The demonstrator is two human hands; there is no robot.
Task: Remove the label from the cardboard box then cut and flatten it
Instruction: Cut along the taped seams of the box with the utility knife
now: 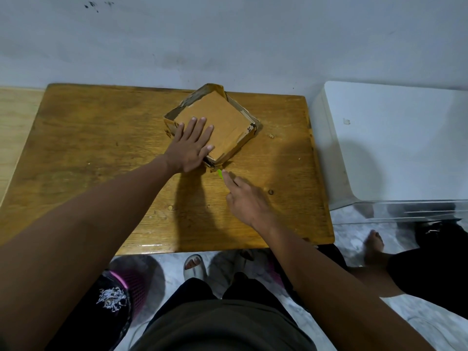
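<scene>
Head view: a wooden bench (pixel 101 148) with a worn, glossy top stands against a pale blue-grey wall (pixel 228 41) marked by dark smudges near the upper left. Crumbs of cardboard lie scattered on the wood. The floor (pixel 354 236) below is light marble-patterned. To the right of the bench sits a white cabinet (pixel 392 138) with a clear plastic edge along its near side. At the lower left a pink basket (pixel 136 282) stands on the floor, and just beside it a dark bag (pixel 111 300) holds white shredded scraps. A sandalled foot (pixel 193 267) shows under the bench edge, and a second person's bare foot (pixel 373 245) rests on the floor at the right.

The box (pixel 222 115) lies on the bench toward its far side, right of centre, turned cornerwise, low and partly collapsed, its side walls ragged and torn. A small black-on-white print remnant shows near its right corner.

The left hand (pixel 192 145) lies flat on the top of the box, fingers spread and straight, pressing it down. The right hand (pixel 243 196) grips a green cutter (pixel 220 173), forefinger stretched along it, the tip at the box's near corner.
</scene>
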